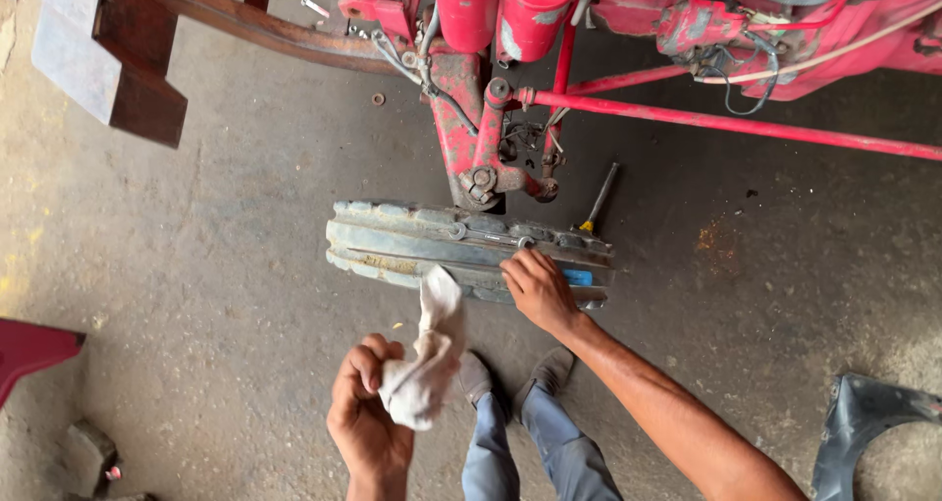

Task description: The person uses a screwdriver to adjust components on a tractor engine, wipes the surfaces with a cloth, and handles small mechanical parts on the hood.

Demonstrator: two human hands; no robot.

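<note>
Tyre position: grey-blue tyre [412,246] seen tread-on, standing on the concrete floor [245,295] directly below the red axle knuckle [481,158] of the machine.
Tyre long axis: runs left to right across the view, dipping slightly toward the right end.
Right hand: right hand [538,287] lies flat on the tread near the tyre's right end, fingers together and curled lightly over the top edge; touching, not gripping anything loose.
Left hand: left hand [365,403] is closed in a fist around a white rag [427,359]; the rag's free corner stands up and just reaches the tyre's near edge at mid-length.
Direction from hands: tyre lies ahead of both hands, away from the body; the rag hand sits below its middle, apart from the tread.
Nearer hand: right, already in contact.
Feet: grey shoes [510,373] between the two hands, just short of the tyre.
Nearby: yellow-handled screwdriver [596,202] on the floor beyond the tyre's right end; red tie rod [726,123] runs off to the right.
</note>
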